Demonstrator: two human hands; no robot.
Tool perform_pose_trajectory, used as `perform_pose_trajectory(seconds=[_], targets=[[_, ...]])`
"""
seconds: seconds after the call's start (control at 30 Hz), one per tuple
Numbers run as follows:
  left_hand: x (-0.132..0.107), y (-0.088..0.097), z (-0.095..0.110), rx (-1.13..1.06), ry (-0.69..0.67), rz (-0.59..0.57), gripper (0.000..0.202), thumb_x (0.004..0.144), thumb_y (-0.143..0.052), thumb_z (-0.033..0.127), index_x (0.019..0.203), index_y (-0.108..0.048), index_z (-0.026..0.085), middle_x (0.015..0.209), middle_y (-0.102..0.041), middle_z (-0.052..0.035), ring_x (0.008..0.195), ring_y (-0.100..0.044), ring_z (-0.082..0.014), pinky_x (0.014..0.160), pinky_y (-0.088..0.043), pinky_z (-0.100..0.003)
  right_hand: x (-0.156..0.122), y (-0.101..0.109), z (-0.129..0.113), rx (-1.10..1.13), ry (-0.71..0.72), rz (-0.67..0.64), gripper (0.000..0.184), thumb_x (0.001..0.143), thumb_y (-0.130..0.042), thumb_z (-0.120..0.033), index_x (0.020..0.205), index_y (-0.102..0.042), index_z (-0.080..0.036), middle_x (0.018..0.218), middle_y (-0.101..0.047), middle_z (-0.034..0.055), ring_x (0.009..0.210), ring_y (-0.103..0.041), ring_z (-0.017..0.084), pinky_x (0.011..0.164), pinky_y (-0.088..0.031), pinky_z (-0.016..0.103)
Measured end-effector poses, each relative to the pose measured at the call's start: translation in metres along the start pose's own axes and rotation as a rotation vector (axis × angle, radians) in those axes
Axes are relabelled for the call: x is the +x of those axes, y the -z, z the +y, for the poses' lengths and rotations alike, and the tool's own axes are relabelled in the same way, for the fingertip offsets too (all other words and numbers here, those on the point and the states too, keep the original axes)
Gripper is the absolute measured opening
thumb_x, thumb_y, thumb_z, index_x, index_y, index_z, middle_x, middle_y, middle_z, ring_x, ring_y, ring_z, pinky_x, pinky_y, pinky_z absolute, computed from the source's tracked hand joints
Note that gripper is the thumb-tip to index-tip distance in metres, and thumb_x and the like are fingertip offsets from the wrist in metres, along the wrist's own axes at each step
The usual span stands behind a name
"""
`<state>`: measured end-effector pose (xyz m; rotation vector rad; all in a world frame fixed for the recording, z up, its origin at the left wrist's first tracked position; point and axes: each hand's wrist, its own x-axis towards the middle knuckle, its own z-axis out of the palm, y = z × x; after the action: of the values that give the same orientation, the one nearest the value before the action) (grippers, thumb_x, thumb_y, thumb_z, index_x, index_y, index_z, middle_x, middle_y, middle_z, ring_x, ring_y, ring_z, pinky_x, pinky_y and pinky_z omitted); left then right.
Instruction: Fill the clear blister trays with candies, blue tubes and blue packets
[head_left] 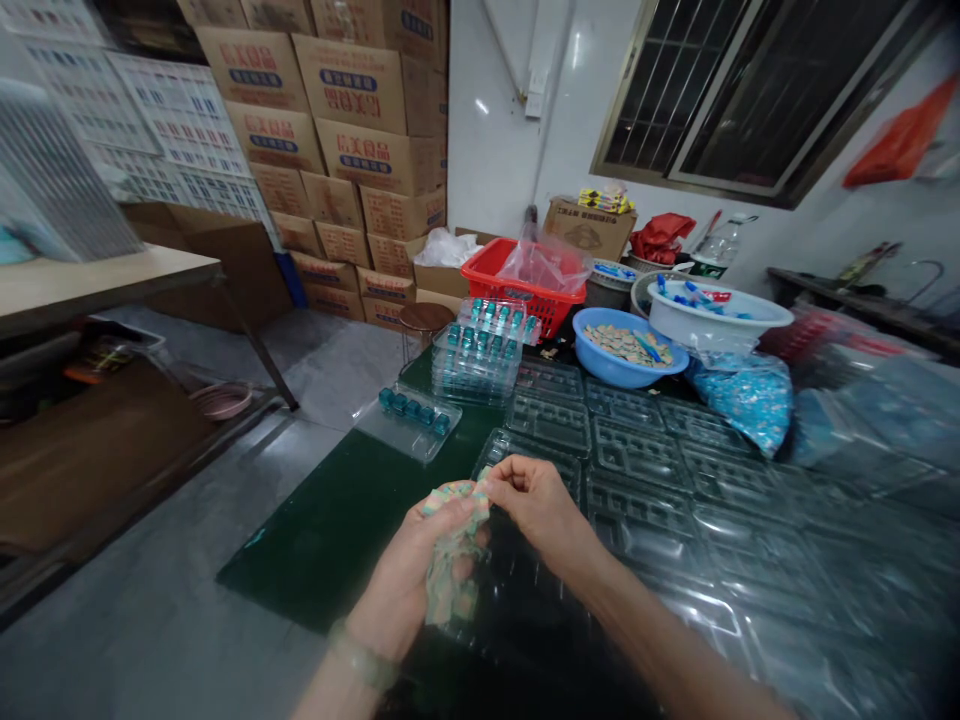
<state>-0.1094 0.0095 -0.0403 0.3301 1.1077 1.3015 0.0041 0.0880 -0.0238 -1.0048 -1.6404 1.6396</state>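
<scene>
My left hand [409, 555] is closed around a bunch of small pale green and yellow flat pieces [448, 570]; some hang below the fingers, and blur hides what kind they are. At the top of that bunch, my right hand [541, 505] pinches one piece between thumb and fingertips. Both hands are above the dark green table [322, 530]. Beside the right hand, clear plastic trays [634, 455] with moulded compartments lie in rows. Similar small pieces [615, 345] fill a blue basin [589, 365] farther back.
A stack of clear trays [480, 370] holding teal blocks stands at the table's far edge, with another such tray [409, 425] nearer. Behind are a red basket [525, 290], a white basin [720, 315] and a blue-filled bag [750, 400]. Cartons [360, 150] line the wall.
</scene>
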Motion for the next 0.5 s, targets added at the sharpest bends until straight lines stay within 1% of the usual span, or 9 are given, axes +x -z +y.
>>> perform_pose_trajectory(seconds=[0.07, 0.13, 0.2, 0.27, 0.37, 0.43, 0.5], targets=[[-0.0008, -0.0003, -0.0012, -0.014, -0.012, -0.041, 0.021, 0.07, -0.061, 0.029, 0.085, -0.056, 0.015, 0.056, -0.055, -0.0011, 0.034, -0.039, -0.0049, 0.031, -0.031, -0.016, -0.0038, 0.0, -0.0034, 0.0, 0.03, -0.018, 0.01, 0.069, -0.061, -0.022, 0.067, -0.06, -0.012, 0.057, -0.055, -0.0017, 0.052, -0.046, 0.008, 0.05, -0.035, 0.018], [-0.0027, -0.0015, -0.0014, -0.058, -0.013, -0.071, 0.017, 0.072, -0.059, 0.026, 0.084, -0.054, 0.016, 0.056, -0.055, -0.0003, 0.034, -0.039, -0.004, 0.032, -0.031, -0.015, -0.0079, 0.0019, -0.0074, 0.026, 0.037, -0.068, 0.012, 0.072, -0.059, -0.024, 0.072, -0.063, -0.012, 0.06, -0.057, -0.001, 0.054, -0.047, 0.008, 0.051, -0.036, 0.019], [-0.0052, -0.0029, -0.0013, -0.1, 0.005, -0.097, 0.013, 0.074, -0.055, 0.024, 0.084, -0.052, 0.016, 0.058, -0.055, -0.0004, 0.034, -0.038, -0.0036, 0.033, -0.03, -0.015, -0.0108, 0.0045, -0.01, 0.045, 0.059, -0.126, 0.014, 0.073, -0.058, -0.024, 0.077, -0.065, -0.013, 0.068, -0.06, 0.0008, 0.058, -0.05, 0.01, 0.054, -0.038, 0.02], [-0.0073, -0.0034, -0.0019, -0.129, 0.03, -0.097, 0.012, 0.075, -0.053, 0.024, 0.085, -0.05, 0.016, 0.059, -0.055, -0.0006, 0.034, -0.037, -0.0032, 0.033, -0.029, -0.014, -0.0117, 0.0063, -0.01, 0.033, 0.12, -0.145, 0.012, 0.073, -0.058, -0.021, 0.078, -0.066, -0.014, 0.076, -0.061, 0.002, 0.064, -0.052, 0.011, 0.057, -0.04, 0.021], [-0.009, -0.0018, -0.0049, -0.123, 0.012, -0.104, 0.014, 0.076, -0.053, 0.026, 0.087, -0.049, 0.018, 0.058, -0.053, 0.0, 0.034, -0.036, -0.0038, 0.032, -0.027, -0.015, -0.0107, 0.0052, -0.006, 0.002, 0.214, -0.116, 0.01, 0.073, -0.056, -0.016, 0.075, -0.066, -0.014, 0.074, -0.061, 0.0012, 0.066, -0.053, 0.012, 0.059, -0.041, 0.021], [-0.0095, 0.0004, -0.0075, -0.067, -0.043, -0.109, 0.018, 0.075, -0.054, 0.029, 0.089, -0.049, 0.018, 0.058, -0.053, 0.0004, 0.035, -0.036, -0.0051, 0.033, -0.03, -0.017, -0.0103, 0.0028, -0.0037, -0.023, 0.228, -0.085, 0.011, 0.073, -0.055, -0.015, 0.076, -0.065, -0.015, 0.069, -0.061, 0.0003, 0.064, -0.053, 0.012, 0.059, -0.041, 0.021], [-0.0103, 0.0024, -0.0094, 0.017, -0.125, -0.079, 0.022, 0.073, -0.057, 0.031, 0.09, -0.051, 0.018, 0.059, -0.054, 0.0, 0.037, -0.039, -0.0066, 0.034, -0.033, -0.02, -0.0116, 0.0003, -0.0042, -0.072, 0.233, -0.064, 0.012, 0.073, -0.054, -0.014, 0.075, -0.066, -0.015, 0.069, -0.061, 0.0, 0.063, -0.054, 0.011, 0.058, -0.041, 0.02]])
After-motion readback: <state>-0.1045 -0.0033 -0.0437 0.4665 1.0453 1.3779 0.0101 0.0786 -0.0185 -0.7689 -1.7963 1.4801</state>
